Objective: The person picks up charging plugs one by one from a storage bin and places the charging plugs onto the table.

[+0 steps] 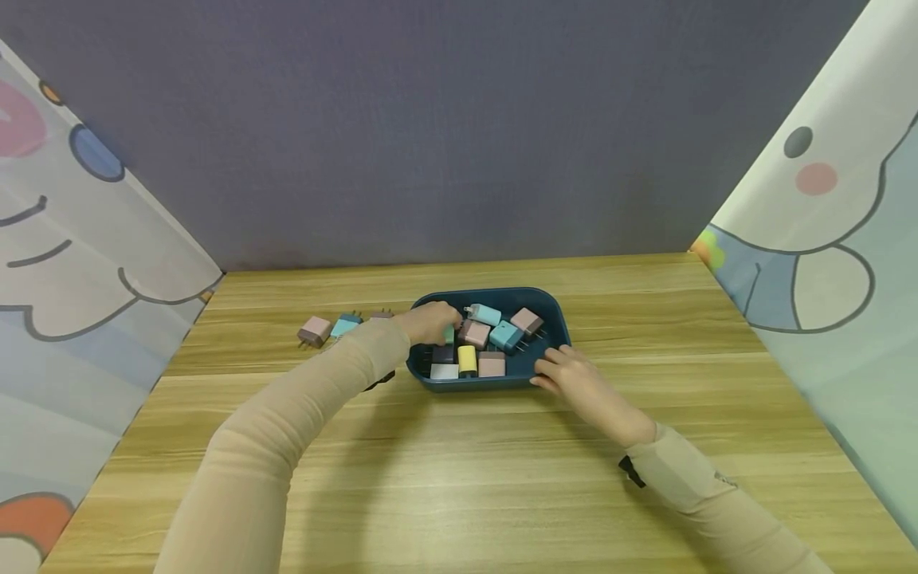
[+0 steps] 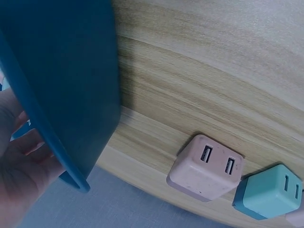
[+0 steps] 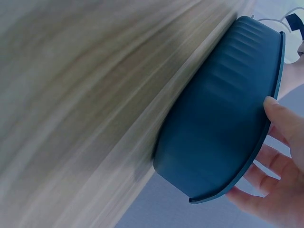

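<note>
Green charger [image 1: 449, 335] inside blue bin [image 1: 516, 382], left end
Rim [image 3: 280, 61] pinched by right hand [image 1: 577, 383]; left hand [image 1: 430, 323], fingers bent, at the charger; whether gripped cannot be told. Likely light, stiff, best held by its sides.

The table [image 1: 445, 478] has a wood-grain top, its streaks running from nine to three o'clock. Toward twelve o'clock sits a dark blue tray [image 1: 509, 383]. At the tray's nine o'clock lie a pink charger [image 1: 314, 330], its prongs toward seven, then a teal charger [image 1: 346, 326] and another pinkish charger [image 1: 382, 314], partly hidden.
</note>
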A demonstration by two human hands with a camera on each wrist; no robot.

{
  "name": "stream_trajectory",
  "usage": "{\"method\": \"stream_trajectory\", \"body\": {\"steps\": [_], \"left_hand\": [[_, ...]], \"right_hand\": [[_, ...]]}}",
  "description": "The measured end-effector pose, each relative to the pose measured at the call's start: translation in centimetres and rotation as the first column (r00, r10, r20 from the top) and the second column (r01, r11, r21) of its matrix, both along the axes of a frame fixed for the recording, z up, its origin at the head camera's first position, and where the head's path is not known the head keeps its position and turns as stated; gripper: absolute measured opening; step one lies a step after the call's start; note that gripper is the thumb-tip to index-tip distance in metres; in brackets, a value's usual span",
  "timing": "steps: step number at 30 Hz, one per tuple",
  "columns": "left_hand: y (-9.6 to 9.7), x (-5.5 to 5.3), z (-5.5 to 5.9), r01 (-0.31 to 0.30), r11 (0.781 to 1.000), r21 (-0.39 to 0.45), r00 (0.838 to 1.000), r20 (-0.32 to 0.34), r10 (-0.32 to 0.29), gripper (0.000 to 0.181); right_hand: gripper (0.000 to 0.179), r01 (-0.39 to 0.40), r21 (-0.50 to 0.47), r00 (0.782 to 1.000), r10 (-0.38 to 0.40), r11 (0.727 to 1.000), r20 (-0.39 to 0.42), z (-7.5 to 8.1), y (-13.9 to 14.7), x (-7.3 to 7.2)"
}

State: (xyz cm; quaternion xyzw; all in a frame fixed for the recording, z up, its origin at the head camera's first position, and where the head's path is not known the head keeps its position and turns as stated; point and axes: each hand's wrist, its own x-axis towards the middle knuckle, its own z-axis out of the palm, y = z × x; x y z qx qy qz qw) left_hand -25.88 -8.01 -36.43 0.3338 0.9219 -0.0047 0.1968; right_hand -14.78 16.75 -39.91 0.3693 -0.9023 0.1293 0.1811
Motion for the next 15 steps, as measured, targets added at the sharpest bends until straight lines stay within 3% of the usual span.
{"method": "stream_trajectory", "body": {"steps": [15], "left_hand": [[0.19, 0.13, 0.90, 0.000, 0.999, -0.035, 1.000, -0.004, 0.000, 0.036]], "right_hand": [[0.008, -0.010, 0.002, 1.000, 0.010, 1.000, -0.019, -0.01, 0.04, -0.15]]}}
